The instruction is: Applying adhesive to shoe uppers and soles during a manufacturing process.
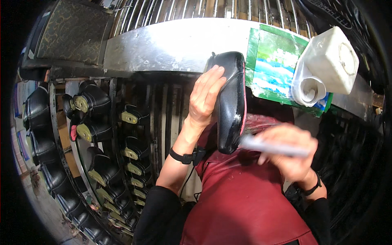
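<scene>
A black leather shoe upper (234, 94) with a pink line along its edge is held over my lap, its narrow end pointing down toward me. My left hand (205, 96) grips it from the left, fingers laid over the leather. In my right hand (292, 153) is a pale grey, long-handled tool (273, 146), smeared by motion. Its left end is close to the lower right edge of the shoe; whether they touch I cannot tell, and its working tip is too blurred to name.
A metal ledge (175, 43) runs ahead, below slatted rollers (204, 9). On a green sheet (271, 77) at right stand a white plastic container (335, 61) and a whitish cup (309, 90). Racks at left hold several black shoes (96, 100). A red apron (237, 200) covers my lap.
</scene>
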Demonstrator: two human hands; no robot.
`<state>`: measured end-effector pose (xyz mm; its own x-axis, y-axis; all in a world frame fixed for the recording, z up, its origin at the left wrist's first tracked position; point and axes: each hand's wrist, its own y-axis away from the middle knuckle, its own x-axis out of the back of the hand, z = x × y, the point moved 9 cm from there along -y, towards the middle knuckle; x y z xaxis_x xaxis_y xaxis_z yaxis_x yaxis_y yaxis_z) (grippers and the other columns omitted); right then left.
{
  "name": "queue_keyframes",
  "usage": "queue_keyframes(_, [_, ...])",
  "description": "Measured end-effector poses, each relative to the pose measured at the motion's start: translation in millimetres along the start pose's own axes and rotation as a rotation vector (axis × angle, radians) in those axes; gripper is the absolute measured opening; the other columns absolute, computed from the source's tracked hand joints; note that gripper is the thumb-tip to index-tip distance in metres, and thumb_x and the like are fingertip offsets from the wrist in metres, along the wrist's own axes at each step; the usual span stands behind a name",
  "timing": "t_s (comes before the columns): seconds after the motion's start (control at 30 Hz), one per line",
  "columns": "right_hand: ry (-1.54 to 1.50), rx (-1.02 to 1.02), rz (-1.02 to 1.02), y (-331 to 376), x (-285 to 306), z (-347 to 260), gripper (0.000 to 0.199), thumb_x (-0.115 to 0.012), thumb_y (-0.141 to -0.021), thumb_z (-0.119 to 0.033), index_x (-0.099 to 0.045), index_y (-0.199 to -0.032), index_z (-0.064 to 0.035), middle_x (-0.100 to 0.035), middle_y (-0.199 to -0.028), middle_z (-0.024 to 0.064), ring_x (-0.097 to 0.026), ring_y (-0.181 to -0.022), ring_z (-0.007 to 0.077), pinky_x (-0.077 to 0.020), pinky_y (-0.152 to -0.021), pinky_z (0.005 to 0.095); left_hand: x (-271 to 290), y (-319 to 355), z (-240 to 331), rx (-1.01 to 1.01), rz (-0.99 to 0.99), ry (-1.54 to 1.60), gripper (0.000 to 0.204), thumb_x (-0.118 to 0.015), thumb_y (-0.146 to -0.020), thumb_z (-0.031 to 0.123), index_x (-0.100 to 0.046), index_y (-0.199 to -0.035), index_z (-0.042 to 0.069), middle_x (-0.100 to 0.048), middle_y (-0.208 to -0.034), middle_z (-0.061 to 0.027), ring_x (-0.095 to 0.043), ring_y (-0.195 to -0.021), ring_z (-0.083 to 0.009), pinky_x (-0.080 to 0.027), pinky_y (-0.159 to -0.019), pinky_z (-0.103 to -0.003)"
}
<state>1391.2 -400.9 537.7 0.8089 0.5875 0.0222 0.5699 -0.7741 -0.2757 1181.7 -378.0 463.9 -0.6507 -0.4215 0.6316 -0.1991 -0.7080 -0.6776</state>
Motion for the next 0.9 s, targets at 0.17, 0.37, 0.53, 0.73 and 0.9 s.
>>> queue_keyframes(0.17, [-0.253,-0.286,0.427,-13.5,33.1,34.4,0.016,-0.071,-0.099,-0.006,-0.07,-0.102,0.0099,-0.075,-0.099,0.0225,-0.073,-0.076,0.0196,-0.0596,-0.063,0.0287,-1.8,-15.4,5.1,0.04,-0.058,-0.03,0.04,-0.064,-0.086,-0.001,-0.066,-0.127,-0.002,-0.069,-0.135,-0.0204,-0.065,-0.128,-0.0384,-0.052,-0.108,-0.048])
queue_keyframes(0.37, [0.168,0.08,0.092,-43.6,16.0,-34.8,0.019,-0.077,-0.086,-0.011,-0.069,-0.092,0.0046,-0.075,-0.09,0.0229,-0.076,-0.08,0.0291,-0.0617,-0.075,0.0364,-0.3,-35.8,-5.0,0.1,-0.12,-0.032,0.048,-0.071,-0.081,0.001,-0.063,-0.129,-0.002,-0.069,-0.134,-0.0219,-0.066,-0.127,-0.0384,-0.051,-0.109,-0.046])
queue_keyframes(0.53, [0.292,0.219,0.004,-69.7,18.8,-68.4,0.021,-0.077,-0.078,-0.013,-0.068,-0.09,0.0016,-0.075,-0.088,0.0205,-0.074,-0.07,0.0264,-0.0584,-0.063,0.0354,4.4,-72.9,-8.1,0.169,-0.138,0.014,0.041,-0.062,-0.085,-0.003,-0.065,-0.126,-0.003,-0.071,-0.125,-0.0219,-0.068,-0.12,-0.0387,-0.054,-0.104,-0.045])
queue_keyframes(0.73, [0.332,0.343,-0.049,-108.4,35.6,-83.2,0.021,-0.076,-0.073,-0.003,-0.068,-0.091,0.0027,-0.076,-0.092,0.0209,-0.072,-0.069,0.0274,-0.0587,-0.065,0.0358,1.5,-104.7,-33.1,0.388,-0.342,0.145,0.039,-0.064,-0.088,-0.001,-0.062,-0.127,0.002,-0.072,-0.117,-0.0221,-0.07,-0.112,-0.0397,-0.056,-0.095,-0.043])
queue_keyframes(0.9, [0.369,0.42,0.085,-121.6,65.5,-65.6,0.022,-0.074,-0.074,-0.004,-0.068,-0.094,0.0047,-0.077,-0.095,0.0217,-0.076,-0.082,0.0311,-0.0581,-0.081,0.0392,-6.1,-125.2,-49.4,0.327,-0.401,0.325,0.078,-0.086,-0.059,-0.007,-0.06,-0.132,0.003,-0.071,-0.118,-0.0194,-0.069,-0.113,-0.0384,-0.054,-0.098,-0.041])
